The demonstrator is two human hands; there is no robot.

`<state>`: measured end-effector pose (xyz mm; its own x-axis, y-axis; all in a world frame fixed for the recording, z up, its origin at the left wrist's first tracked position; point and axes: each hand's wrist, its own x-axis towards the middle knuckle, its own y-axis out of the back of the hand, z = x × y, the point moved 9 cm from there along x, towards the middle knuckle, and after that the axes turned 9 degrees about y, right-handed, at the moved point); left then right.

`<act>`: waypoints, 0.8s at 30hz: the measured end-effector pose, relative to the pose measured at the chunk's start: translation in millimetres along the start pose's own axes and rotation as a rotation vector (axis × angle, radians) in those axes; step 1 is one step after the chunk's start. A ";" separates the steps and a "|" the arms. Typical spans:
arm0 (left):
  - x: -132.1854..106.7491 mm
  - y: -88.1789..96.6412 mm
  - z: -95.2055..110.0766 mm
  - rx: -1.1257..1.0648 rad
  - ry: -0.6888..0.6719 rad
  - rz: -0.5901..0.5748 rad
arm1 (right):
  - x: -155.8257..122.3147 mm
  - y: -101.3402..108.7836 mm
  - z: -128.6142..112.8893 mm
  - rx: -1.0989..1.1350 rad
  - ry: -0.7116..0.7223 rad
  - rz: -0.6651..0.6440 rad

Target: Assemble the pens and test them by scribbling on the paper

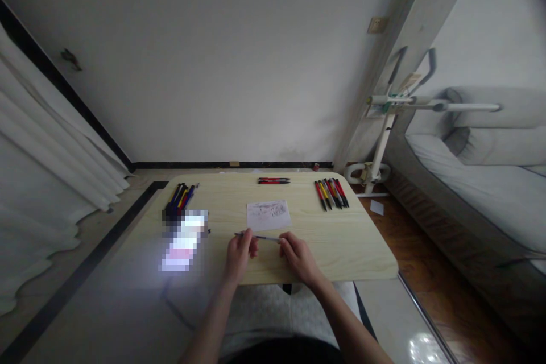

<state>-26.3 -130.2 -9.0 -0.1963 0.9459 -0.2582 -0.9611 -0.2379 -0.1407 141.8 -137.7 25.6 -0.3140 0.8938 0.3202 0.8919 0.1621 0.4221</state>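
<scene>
Beyond the pen (268, 238), scribbled paper (268, 216)

- Pale wood-grain counter (350, 253) spreads beneath the fingers (245, 239)
- Marked white paper (268, 217) lies just beyond them
- Two red-and-black pens (273, 182) lie farther beyond
- Pen row (333, 193) rests beyond, rightward
- Pen bundle (182, 198) rests beyond, leftward
- Bright, blurred object (184, 244) lies left
</scene>
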 end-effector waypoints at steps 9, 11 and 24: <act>-1.7 -4.9 5.6 0.051 -0.021 -0.054 | -0.7 0.9 6.4 -0.026 -0.017 0.006; -1.2 -5.7 4.9 0.054 -0.027 -0.073 | -0.5 1.2 7.8 -0.039 -0.017 0.008; -2.0 -9.3 5.2 -0.005 0.036 -0.106 | 0.8 0.5 3.7 -0.054 -0.012 -0.011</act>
<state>-17.9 -128.8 -2.2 -0.0866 0.9574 -0.2754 -0.9751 -0.1381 -0.1735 143.2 -135.3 22.9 -0.3193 0.8971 0.3054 0.8694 0.1491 0.4711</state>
